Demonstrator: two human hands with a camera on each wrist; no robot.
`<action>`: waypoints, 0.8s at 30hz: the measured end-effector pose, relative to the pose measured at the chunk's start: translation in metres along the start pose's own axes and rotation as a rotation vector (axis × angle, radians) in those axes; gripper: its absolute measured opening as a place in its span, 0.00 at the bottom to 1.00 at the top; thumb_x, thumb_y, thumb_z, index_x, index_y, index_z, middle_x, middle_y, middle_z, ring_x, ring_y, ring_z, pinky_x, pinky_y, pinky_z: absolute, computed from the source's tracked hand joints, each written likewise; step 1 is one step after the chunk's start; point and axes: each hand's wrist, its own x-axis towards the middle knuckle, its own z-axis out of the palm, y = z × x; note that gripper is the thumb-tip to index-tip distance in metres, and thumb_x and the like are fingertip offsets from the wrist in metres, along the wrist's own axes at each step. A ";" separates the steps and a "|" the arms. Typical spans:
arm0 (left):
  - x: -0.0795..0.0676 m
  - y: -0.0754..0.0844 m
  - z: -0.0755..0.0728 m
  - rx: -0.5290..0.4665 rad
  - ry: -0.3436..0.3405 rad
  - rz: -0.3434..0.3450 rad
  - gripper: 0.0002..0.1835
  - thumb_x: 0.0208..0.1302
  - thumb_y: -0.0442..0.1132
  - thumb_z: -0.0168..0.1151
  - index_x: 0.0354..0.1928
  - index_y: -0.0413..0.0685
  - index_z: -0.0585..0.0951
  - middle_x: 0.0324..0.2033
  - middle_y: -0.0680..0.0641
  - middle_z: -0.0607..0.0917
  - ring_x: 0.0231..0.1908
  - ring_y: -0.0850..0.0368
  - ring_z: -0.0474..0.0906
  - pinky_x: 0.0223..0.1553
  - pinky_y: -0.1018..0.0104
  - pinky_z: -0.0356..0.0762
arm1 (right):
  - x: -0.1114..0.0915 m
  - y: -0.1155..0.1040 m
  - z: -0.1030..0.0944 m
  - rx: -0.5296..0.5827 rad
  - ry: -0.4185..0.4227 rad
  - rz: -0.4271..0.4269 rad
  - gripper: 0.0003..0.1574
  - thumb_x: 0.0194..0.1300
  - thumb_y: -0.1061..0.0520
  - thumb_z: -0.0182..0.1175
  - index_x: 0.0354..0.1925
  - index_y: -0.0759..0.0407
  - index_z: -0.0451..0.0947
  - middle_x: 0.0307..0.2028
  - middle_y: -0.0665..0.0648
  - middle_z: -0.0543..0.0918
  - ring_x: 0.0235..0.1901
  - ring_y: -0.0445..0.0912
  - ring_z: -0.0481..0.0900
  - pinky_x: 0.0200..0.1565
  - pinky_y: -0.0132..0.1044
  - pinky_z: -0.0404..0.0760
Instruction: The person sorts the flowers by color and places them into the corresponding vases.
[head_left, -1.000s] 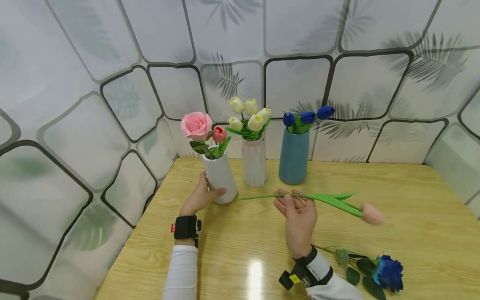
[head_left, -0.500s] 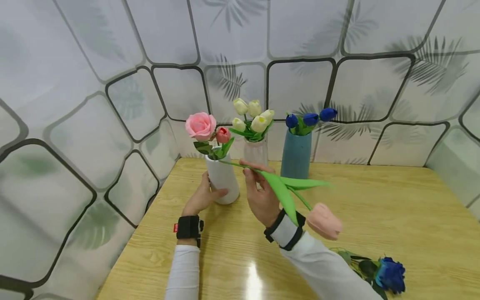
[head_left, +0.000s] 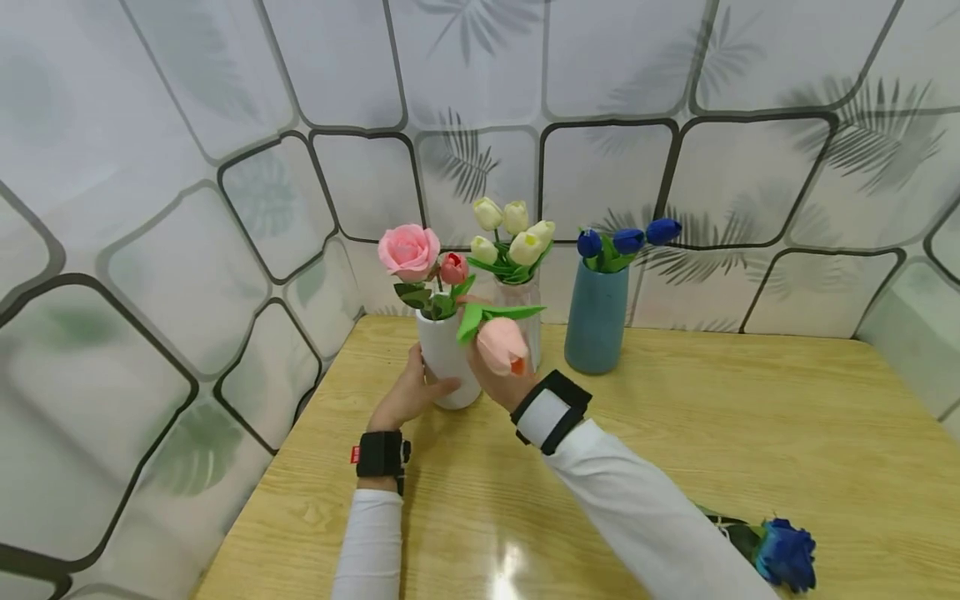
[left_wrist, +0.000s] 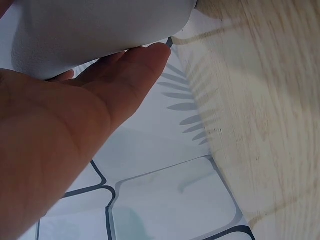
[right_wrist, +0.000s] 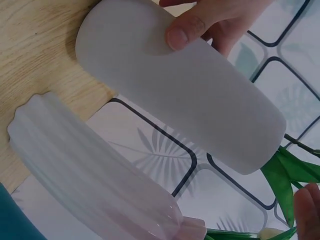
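My left hand (head_left: 408, 392) grips the lower part of a smooth white vase (head_left: 444, 354), thumb across its front. A pink rose (head_left: 409, 252) and a small red-pink flower (head_left: 453, 268) stand in that vase. Beside its mouth my right hand (head_left: 498, 387) holds a pale pink tulip (head_left: 501, 345) by the stem, bloom toward me and green leaves pointing right. The bloom hides most of the right fingers and the stem's lower end. In the right wrist view, the white vase (right_wrist: 180, 85) lies across the picture and a right fingertip (right_wrist: 307, 212) shows near the green leaves.
Just behind my right hand stands a ribbed whitish vase (head_left: 534, 321) of cream tulips (head_left: 527, 248). A blue vase (head_left: 596, 321) with blue tulips (head_left: 628, 241) is right of it. A blue rose (head_left: 786, 554) lies on the wooden table (head_left: 720, 417), partly behind my right sleeve.
My right hand has carried the pink tulip left and up to the white vase's mouth, turning its bloom toward me. My left hand has stayed on the vase.
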 end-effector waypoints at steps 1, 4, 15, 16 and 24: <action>0.000 0.000 0.000 -0.002 -0.002 0.002 0.54 0.64 0.43 0.69 0.77 0.43 0.39 0.75 0.35 0.50 0.75 0.40 0.47 0.72 0.42 0.47 | 0.003 0.000 0.002 0.355 0.018 0.070 0.11 0.70 0.69 0.52 0.49 0.70 0.77 0.40 0.59 0.84 0.39 0.48 0.82 0.44 0.30 0.79; 0.000 0.000 0.000 0.003 -0.008 0.009 0.54 0.64 0.44 0.69 0.77 0.44 0.38 0.75 0.35 0.48 0.75 0.40 0.45 0.72 0.41 0.45 | 0.012 -0.001 0.005 0.646 0.086 0.190 0.06 0.65 0.67 0.59 0.40 0.68 0.80 0.29 0.62 0.82 0.27 0.53 0.81 0.31 0.41 0.80; -0.002 0.003 0.000 -0.012 -0.054 0.002 0.55 0.67 0.42 0.65 0.77 0.43 0.33 0.76 0.35 0.44 0.75 0.38 0.42 0.73 0.41 0.41 | 0.050 -0.009 0.004 0.363 -0.386 0.300 0.17 0.74 0.57 0.52 0.25 0.56 0.72 0.18 0.56 0.79 0.18 0.49 0.78 0.18 0.41 0.73; -0.002 0.003 0.000 -0.009 -0.054 0.012 0.54 0.68 0.41 0.65 0.77 0.43 0.33 0.76 0.35 0.44 0.75 0.38 0.43 0.73 0.41 0.42 | 0.050 -0.009 0.004 0.364 -0.417 0.325 0.16 0.74 0.57 0.52 0.26 0.56 0.74 0.20 0.57 0.81 0.20 0.49 0.80 0.20 0.42 0.76; 0.000 -0.001 0.000 0.013 -0.049 0.027 0.54 0.68 0.41 0.65 0.77 0.43 0.34 0.75 0.34 0.45 0.75 0.38 0.43 0.73 0.41 0.43 | 0.035 0.007 0.009 0.396 -0.500 0.352 0.21 0.72 0.62 0.51 0.20 0.61 0.76 0.16 0.55 0.74 0.18 0.48 0.75 0.21 0.40 0.71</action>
